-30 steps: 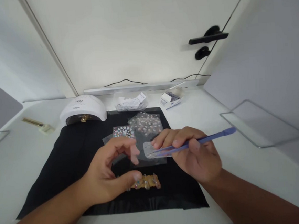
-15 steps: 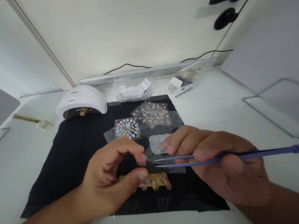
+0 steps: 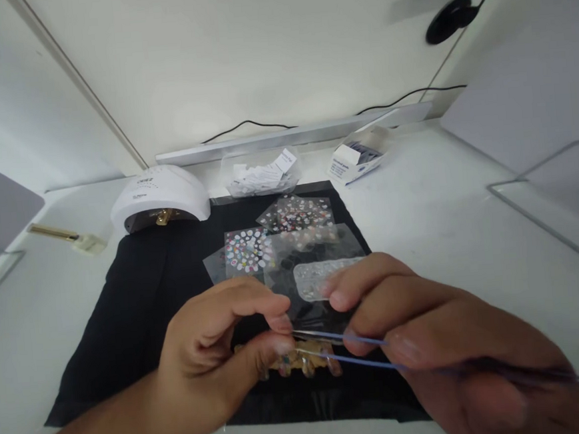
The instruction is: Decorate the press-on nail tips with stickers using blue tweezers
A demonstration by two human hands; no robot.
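My left hand [image 3: 214, 350] has thumb and forefinger brought together in a pinch; whatever is between them is too small to make out. In my right hand [image 3: 443, 332] are blue tweezers [image 3: 361, 361], their prongs slightly apart and the pale tips right at my left fingertips. Just below and behind that spot lies a gold-coloured strip with several decorated nail tips [image 3: 308, 362], partly covered by my left thumb. A small clear compartment case [image 3: 307, 284] sits beyond my right fingers, on a see-through plastic sheet [image 3: 339, 240].
Decorated sticker sheets [image 3: 248, 250] lie on the black mat [image 3: 139, 289]. Behind stand a white nail lamp [image 3: 164, 190], a clear tub of packets [image 3: 261, 179] and an alcohol pad box [image 3: 350, 164]. A bottle with a gold handle [image 3: 90, 244] is at left.
My right hand has brought the tweezers left and down, so their tips now reach my left fingertips. My left thumb and forefinger have closed closer together.
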